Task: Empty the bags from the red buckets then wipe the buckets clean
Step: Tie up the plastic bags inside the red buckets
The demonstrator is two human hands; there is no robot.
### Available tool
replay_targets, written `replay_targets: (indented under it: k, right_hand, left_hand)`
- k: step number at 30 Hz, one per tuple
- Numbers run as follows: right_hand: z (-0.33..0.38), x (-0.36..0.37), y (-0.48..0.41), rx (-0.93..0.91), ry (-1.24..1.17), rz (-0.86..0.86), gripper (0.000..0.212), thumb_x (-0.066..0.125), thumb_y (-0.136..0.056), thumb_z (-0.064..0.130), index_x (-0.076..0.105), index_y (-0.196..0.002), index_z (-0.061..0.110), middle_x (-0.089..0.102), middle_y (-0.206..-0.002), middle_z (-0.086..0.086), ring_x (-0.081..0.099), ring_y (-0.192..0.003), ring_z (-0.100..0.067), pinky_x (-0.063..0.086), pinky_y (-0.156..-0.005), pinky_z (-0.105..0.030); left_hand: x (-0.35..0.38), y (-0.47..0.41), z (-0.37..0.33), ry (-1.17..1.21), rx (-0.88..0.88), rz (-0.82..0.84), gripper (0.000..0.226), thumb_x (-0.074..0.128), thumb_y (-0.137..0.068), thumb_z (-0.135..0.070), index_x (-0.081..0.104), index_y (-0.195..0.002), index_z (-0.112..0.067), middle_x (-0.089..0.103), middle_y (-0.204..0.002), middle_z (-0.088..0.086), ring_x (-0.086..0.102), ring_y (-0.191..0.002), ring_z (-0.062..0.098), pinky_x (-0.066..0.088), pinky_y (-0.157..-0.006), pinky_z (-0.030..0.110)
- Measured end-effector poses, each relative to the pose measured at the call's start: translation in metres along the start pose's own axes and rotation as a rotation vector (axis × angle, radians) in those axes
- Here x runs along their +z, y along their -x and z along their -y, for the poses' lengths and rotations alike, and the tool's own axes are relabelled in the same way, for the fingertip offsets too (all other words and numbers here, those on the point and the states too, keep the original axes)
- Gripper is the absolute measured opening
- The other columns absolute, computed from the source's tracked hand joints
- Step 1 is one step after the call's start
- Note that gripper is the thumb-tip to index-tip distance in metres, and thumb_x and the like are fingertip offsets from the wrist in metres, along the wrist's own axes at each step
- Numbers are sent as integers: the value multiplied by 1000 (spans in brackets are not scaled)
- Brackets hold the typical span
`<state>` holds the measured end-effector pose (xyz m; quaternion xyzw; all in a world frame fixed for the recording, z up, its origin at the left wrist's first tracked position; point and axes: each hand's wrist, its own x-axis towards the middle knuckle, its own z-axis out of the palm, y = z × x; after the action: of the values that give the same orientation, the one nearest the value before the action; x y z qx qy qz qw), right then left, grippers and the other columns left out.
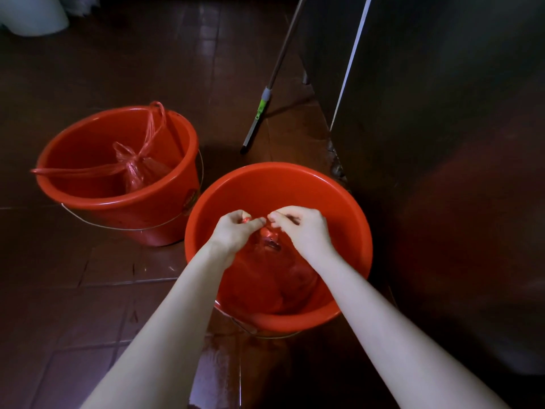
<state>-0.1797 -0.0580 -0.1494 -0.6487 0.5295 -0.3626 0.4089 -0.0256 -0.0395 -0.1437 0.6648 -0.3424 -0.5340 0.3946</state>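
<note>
Dark metal cabinet crowds your right. Near round red plastic bucket touches far red plastic bucket, which holds a tied red plastic bag. Mop pole leans behind. Your left hand and right hand pinch the knotted red bag inside the near bucket.

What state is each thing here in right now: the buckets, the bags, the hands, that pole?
Near bucket: upright on the floor, bag inside.
Near bag: in the bucket, its top pinched by both hands.
Left hand: closed on the bag's top.
Right hand: closed on the bag's top.
Far bucket: upright, bag inside.
Far bag: knotted, handles draped over the rim.
Mop pole: leaning, untouched.
</note>
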Motion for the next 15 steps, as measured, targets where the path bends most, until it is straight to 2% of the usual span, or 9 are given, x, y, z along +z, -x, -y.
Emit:
replay_targets:
  k: [1,5,7,9,11,12,14,15]
  right_hand:
    - [-1,0,2,-5,11,9,3,73,-82,30,76,-84,29,73,-80,14,68,-80,0,54,-79,-24]
    - [-4,0,7,-7,64,84,22,87,-66,30,75,-84,29,70,-86,9,67,-75,-5,57,-74,-27]
    - [-2,3,8,-84,128,56,15,83,-72,28,75,-85,26,68,-85,8,67,-77,-8,56,-73,-28]
    - [0,5,9,-70,78,37,2,76,-80,27,74,-82,26,69,-85,7,66,-79,-6,51,-70,-22]
    - [5,3,10,106,-118,60,12,67,-86,27,70,-76,24,70,-85,7,66,-80,-3,47,-71,-20]
    - [8,1,8,211,-273,65,18,63,-88,27,66,-71,21,71,-85,6,65,-84,-5,46,-75,-23]
    - [16,-4,5,352,-593,71,28,59,-90,23,60,-62,20,71,-85,1,66,-91,-12,45,-83,-32]
    - [22,-7,6,398,-726,76,27,61,-89,21,62,-62,19,71,-83,-2,68,-91,-14,46,-84,-33]
  left_hand:
    - [-3,0,0,32,-22,-32,20,71,-89,-21,55,-82,-10,64,-77,15,62,-68,27,57,-73,44]
    - [-9,3,-1,44,-37,-50,21,72,-88,-23,55,-86,-10,62,-80,18,59,-69,28,54,-70,43]
    - [-6,5,-3,27,-6,-31,20,72,-88,-24,56,-87,-11,61,-79,17,58,-69,27,53,-67,39]
    - [-4,8,-4,19,10,-16,22,72,-88,-26,56,-85,-11,61,-75,14,58,-65,24,52,-63,33]
    - [0,12,-6,41,-2,1,25,74,-86,-28,58,-82,-9,64,-73,13,60,-65,26,53,-65,35]
    - [1,14,-7,64,-11,14,28,74,-86,-29,60,-82,-5,66,-75,15,63,-69,30,56,-71,38]
    - [4,17,-12,136,-27,34,40,73,-87,-31,66,-94,7,72,-91,22,69,-87,38,56,-88,47]
    - [6,19,-16,175,-22,40,43,71,-87,-32,67,-101,9,72,-101,22,68,-98,37,53,-95,49]
